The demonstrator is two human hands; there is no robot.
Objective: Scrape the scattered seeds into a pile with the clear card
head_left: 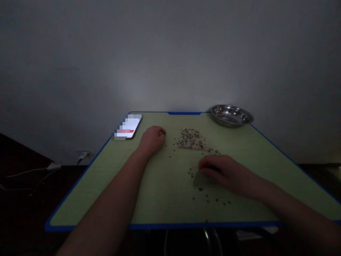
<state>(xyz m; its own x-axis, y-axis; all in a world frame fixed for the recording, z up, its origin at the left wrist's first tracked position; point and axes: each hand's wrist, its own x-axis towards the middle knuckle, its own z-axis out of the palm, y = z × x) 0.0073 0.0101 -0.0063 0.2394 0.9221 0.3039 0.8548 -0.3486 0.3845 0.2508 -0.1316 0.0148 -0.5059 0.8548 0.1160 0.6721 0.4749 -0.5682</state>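
Note:
My right hand (222, 172) pinches a clear half-round plate with curved lines, a protractor (199, 179) by its look, low over the tabletop at the near side of the pile. The protractor's right part is hidden behind my fingers. My left hand (153, 139) rests on the table left of the pile, fingers loosely curled in, with nothing visible in them. Between and beyond the hands lies a pile of pale grains mixed with small dark beans (192, 139); its near edge is fairly straight. Several loose dark beans (207, 201) are scattered nearer the front edge.
A shallow steel bowl (231, 116) stands at the table's back right corner. At the back left lies a phone (129, 126) with a lit screen. The light green table (165, 199) has a blue rim and stands against a grey wall. Cables (29, 172) run on the left.

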